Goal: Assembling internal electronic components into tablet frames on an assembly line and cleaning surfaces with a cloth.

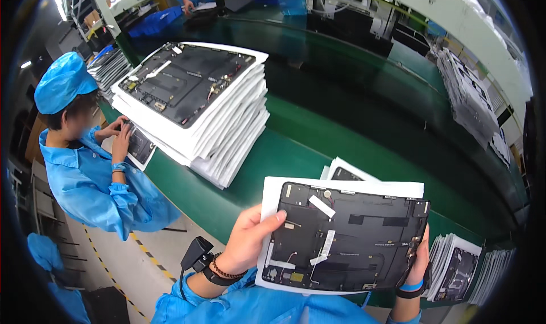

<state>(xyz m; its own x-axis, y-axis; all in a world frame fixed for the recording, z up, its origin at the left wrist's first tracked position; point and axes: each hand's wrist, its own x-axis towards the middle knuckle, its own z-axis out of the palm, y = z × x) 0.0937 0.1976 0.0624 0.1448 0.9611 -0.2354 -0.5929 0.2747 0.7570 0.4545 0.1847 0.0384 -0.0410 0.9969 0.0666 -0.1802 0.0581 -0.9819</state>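
Observation:
I hold a black tablet housing [364, 239], inner side up, over a white sheet [341, 183] that sticks out past its top and left edges. Small cables, white labels and metal parts show on the housing. My left hand [250, 233] grips the left edge, its thumb on top and its other fingers hidden beneath. At the right edge my right hand [420, 261] is closed round the side, most of its fingers out of sight. Just beyond, another housing [344, 174] on a white sheet lies on the green bench.
A tall stack of white sheets [227, 136] topped by a housing [187, 77] stands ahead on the left. To its left a co-worker [85, 153] in blue handles another housing. More stacked housings [455, 267] sit at lower right, and a pile [466, 91] stands across the dark line.

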